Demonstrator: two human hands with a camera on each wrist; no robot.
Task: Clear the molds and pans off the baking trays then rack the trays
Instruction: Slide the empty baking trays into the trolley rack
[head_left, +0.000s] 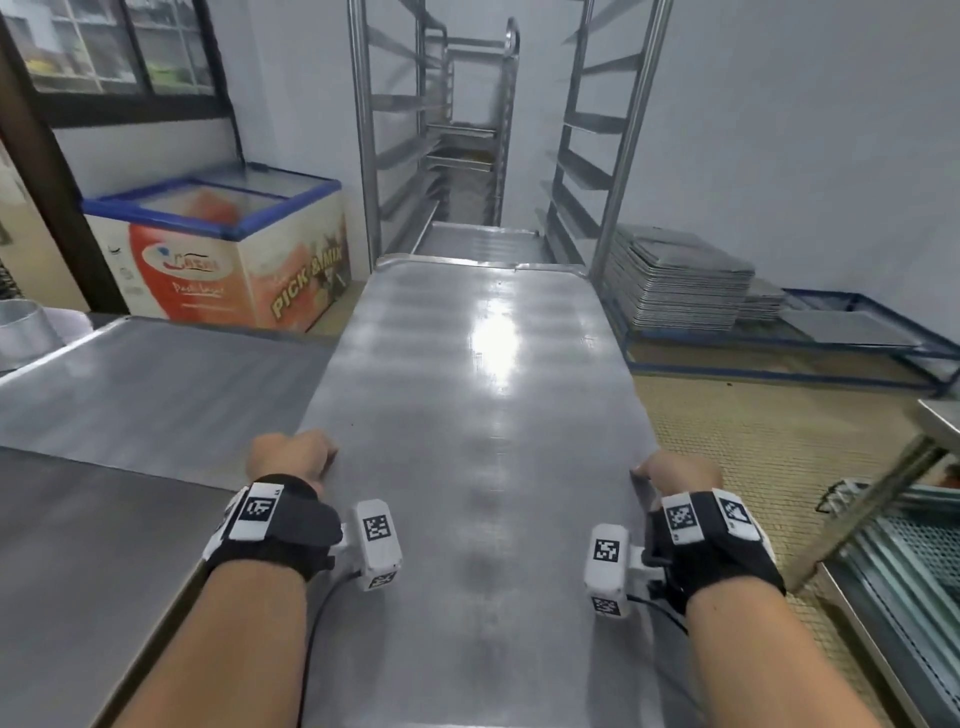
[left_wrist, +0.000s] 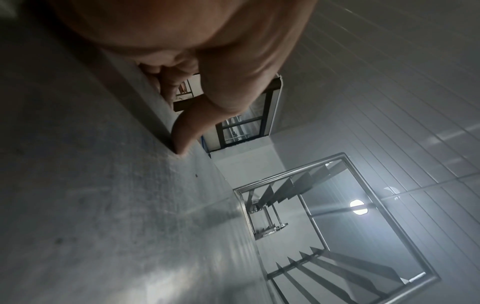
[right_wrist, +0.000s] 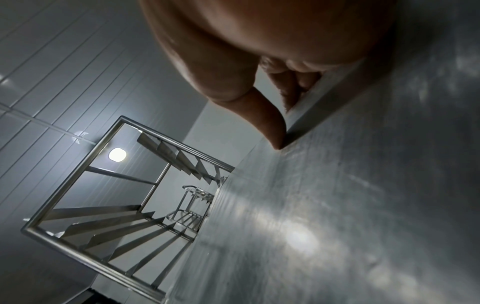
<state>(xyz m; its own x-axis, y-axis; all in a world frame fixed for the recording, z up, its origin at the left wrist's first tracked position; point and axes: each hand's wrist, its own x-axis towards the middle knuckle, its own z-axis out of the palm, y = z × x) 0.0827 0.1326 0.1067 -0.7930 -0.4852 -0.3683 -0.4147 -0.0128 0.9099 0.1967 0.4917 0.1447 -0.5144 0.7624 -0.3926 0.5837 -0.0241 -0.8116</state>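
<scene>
The baking tray is a long, flat rectangle of brushed metal with a low raised rim and rounded far corners; its surface is shiny and shows faint scratches and a bright reflection of the lamp. It is held level in the air, with its far end pointing to the rack. The left hand grips the left rim, thumb on top inside the rim and the fingers curled under the edge. The right hand grips the right rim in the same way. The rack is made of round steel tubes with thin angled runners on both sides. A steel worktop with a dull grain lies at the left. A stack of similar trays sits on a low blue frame by the wall, right of the rack.
</scene>
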